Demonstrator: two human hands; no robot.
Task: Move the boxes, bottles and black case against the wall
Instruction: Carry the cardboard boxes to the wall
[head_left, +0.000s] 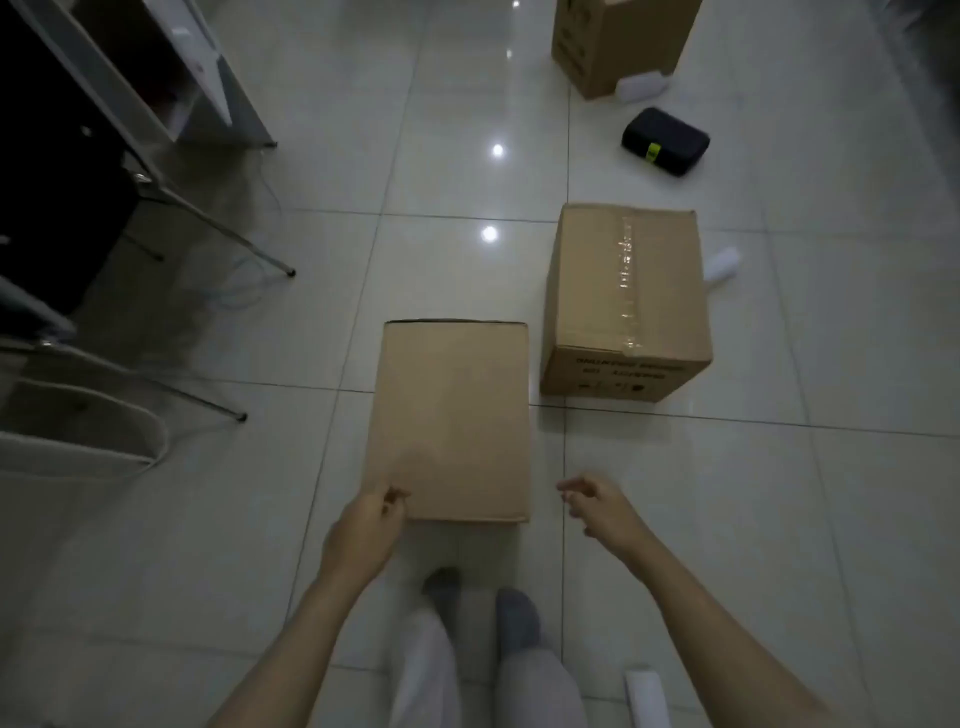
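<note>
Boxes sit on the shiny tiled floor (260, 519) in front of you. The plain box (449, 421) is the closest one. Your left hand (363, 530) is at its near left corner, and the fingers (392, 496) are curled and touching the top edge there. You can't tell if they grip the box yet.

Your right hand (602, 506) is just beside the near right corner of that box, a little apart from it. Its fingers (571, 488) are loosely bent and hold nothing.

Past your right fingers stands the taped box (626, 304), with clear tape down its top and dark print on its near side. A white bottle (723, 264) lies just beside it, on the side away from the plain box.

Farther past those fingers lies the black case (665, 140), with a small yellow tag on it. Beyond the case stands a tall box (613, 44), and a white thing (641, 87) sits at its foot; it is too blurry to name.

Another white thing (644, 693) lies near your right arm, close to your grey socks (514, 618).

Far off past your left fingers are thin metal legs (218, 228) of some furniture.
</note>
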